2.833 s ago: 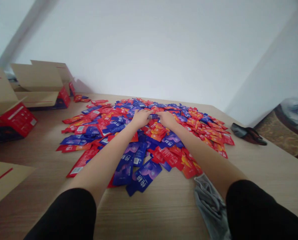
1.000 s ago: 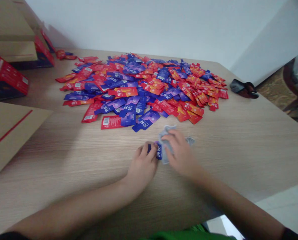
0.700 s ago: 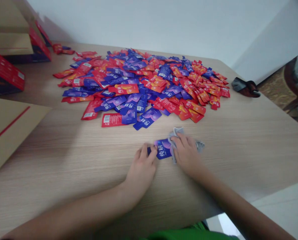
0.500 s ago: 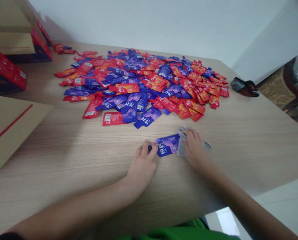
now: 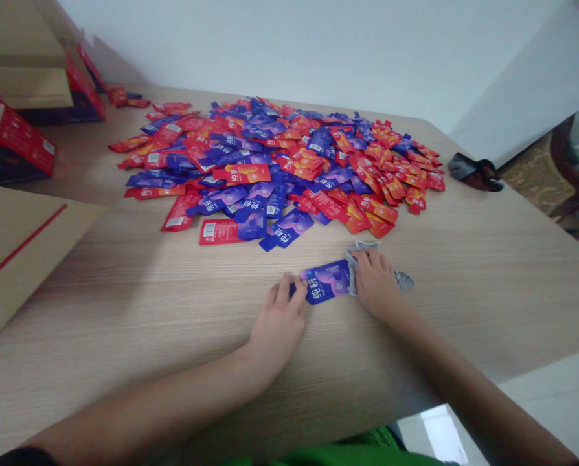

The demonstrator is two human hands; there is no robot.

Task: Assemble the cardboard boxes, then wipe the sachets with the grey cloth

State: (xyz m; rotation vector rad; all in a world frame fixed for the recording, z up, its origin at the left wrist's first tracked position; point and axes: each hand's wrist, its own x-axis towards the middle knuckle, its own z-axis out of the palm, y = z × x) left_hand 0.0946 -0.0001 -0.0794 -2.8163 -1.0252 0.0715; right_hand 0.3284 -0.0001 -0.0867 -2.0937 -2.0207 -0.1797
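A purple sachet (image 5: 327,281) lies flat on the wooden table with its printed front up. My left hand (image 5: 280,310) presses the sachet's left end, fingers bent and closed on it. My right hand (image 5: 374,275) is closed on a grey cloth (image 5: 362,247), which touches the sachet's right end. Part of the cloth sticks out to the right, past the hand. Beyond my hands spreads a large pile of red and purple sachets (image 5: 289,162), the nearest being a purple sachet (image 5: 289,228) and a red one (image 5: 221,231).
Red and dark blue boxes (image 5: 15,139) stand at the left, near an open carton flap (image 5: 27,239) with a red stripe. A dark, shiny object (image 5: 474,171) lies by the table's right edge. A white wall (image 5: 289,52) rises behind the table (image 5: 173,310).
My right hand has shifted the cloth slightly away from me, towards the sachet's upper right end. My left hand stays on the sachet's left end.
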